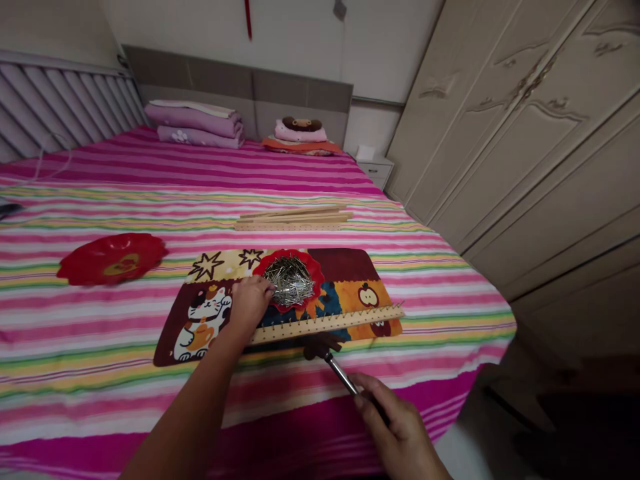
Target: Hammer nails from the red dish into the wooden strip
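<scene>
The hands come first: the right hand [395, 420] is closed around the handle of a hammer [341, 373], while the left hand [250, 301] has its fingertips at the left edge of a scalloped red bowl [319, 275]; whether they pinch anything cannot be told. A bed [445, 300] with a striped cover carries everything, beside a pale wardrobe [500, 140]. On the cover lies a patterned mat [343, 263], with a red tray [113, 260] to its left and stacked wooden strips [293, 220] beyond. A nail-studded strip [325, 325] crosses the mat's near side, just beyond the hammer head. Loose nails [291, 279] fill the bowl.
</scene>
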Motion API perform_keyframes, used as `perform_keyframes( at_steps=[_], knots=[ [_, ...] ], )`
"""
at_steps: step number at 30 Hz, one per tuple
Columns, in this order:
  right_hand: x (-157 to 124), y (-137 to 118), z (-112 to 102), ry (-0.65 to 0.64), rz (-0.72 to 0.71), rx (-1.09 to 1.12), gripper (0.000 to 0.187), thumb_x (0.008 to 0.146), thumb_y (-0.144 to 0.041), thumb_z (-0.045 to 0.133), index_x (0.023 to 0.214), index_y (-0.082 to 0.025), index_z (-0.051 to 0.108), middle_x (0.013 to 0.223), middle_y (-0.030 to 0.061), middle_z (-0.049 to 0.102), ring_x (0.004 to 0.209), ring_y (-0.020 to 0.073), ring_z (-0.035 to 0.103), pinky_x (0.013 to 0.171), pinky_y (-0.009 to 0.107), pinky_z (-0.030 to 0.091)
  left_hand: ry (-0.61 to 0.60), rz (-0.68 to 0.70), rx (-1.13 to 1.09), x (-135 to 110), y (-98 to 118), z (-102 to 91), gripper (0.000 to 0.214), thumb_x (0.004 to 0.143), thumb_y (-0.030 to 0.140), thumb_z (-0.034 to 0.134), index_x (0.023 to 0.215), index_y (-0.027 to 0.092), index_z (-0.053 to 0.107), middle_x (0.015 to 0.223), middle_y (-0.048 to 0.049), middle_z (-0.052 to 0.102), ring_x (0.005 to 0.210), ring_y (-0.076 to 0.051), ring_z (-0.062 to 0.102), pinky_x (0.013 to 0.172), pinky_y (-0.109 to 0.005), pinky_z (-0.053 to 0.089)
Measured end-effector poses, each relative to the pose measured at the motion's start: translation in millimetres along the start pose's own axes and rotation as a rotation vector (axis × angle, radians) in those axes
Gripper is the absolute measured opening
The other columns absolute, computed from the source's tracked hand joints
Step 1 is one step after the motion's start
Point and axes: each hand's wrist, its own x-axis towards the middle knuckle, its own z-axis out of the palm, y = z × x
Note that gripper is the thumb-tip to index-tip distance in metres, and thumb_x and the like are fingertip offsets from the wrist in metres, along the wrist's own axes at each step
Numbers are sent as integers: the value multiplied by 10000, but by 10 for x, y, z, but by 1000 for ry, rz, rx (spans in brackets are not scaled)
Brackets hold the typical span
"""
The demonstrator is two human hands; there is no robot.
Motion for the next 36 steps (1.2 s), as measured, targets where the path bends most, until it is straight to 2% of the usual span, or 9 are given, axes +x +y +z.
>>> perform_keyframes(
  at_steps=[4, 9, 13, 17, 21, 23, 26, 31, 36],
  knots=[
    [0, 14, 32, -2, 7, -1, 253, 875, -311, 500, 1066, -210, 631, 827, 28, 715, 747, 159, 675, 696, 187, 527, -5, -14, -70, -26, -45, 22, 153, 786, 262, 536, 826, 244, 682, 937, -37, 659, 937, -235, 534, 774, -372, 331],
    [-16, 10, 90, -44, 35, 29, 258, 888, -319, 477, 1073, -210, 620, 899, 35, 714, 822, 160, 672, 697, 180, 522, -6, -11, -159, -26, -51, 68, 142, 792, 277, 553, 846, 271, 685, 906, -16, 670, 914, -199, 551, 834, -368, 306],
    [-13, -8, 109, -57, 26, 41, 260, 887, -324, 480, 1072, -210, 622, 974, 49, 708, 891, 169, 663, 745, 194, 518, 36, -16, -161, -10, -6, 77, 117, 784, 289, 562, 806, 268, 675, 921, -14, 676, 938, -201, 545, 889, -391, 277],
    [-9, -26, 104, -59, 21, 46, 256, 885, -321, 488, 1065, -206, 629, 923, 43, 717, 834, 169, 674, 721, 191, 522, 126, -36, -278, -6, 3, -43, 115, 759, 283, 547, 755, 237, 652, 864, -16, 678, 901, -197, 559, 888, -385, 308],
    [-15, -26, 94, -22, 25, 64, 240, 877, -317, 503, 1047, -219, 640, 854, 23, 719, 783, 169, 678, 700, 196, 531, 169, -278, -624, -181, -146, -217, 139, 696, 327, 536, 691, 209, 609, 790, 3, 670, 753, -158, 576, 736, -283, 411],
    [-10, -16, 99, -11, 14, 71, 238, 870, -312, 514, 1050, -222, 640, 864, 23, 718, 804, 173, 678, 723, 205, 530, 128, -399, -774, -350, -251, -247, 185, 661, 387, 565, 686, 207, 601, 732, 14, 667, 698, -151, 573, 664, -257, 419],
    [3, -14, 122, -27, 9, 63, 243, 870, -296, 511, 1062, -217, 636, 887, 30, 718, 821, 171, 675, 732, 206, 525, 33, -453, -910, -617, -357, -206, 235, 603, 415, 616, 696, 202, 590, 637, 25, 635, 620, -138, 554, 575, -230, 399],
    [1, -56, 158, -57, 4, 59, 240, 875, -299, 495, 1048, -208, 634, 826, 24, 717, 742, 159, 673, 658, 192, 525, -12, -467, -841, -825, -347, -114, 272, 597, 450, 619, 710, 203, 620, 614, 29, 611, 587, -127, 534, 536, -219, 387],
    [-18, -55, 156, -53, 5, 45, 245, 874, -295, 498, 1055, -204, 634, 912, 44, 715, 833, 167, 673, 740, 201, 521, -3, -458, -776, -822, -315, -120, 274, 596, 462, 621, 695, 208, 639, 614, 22, 634, 608, -147, 568, 550, -233, 417]
  ],
)
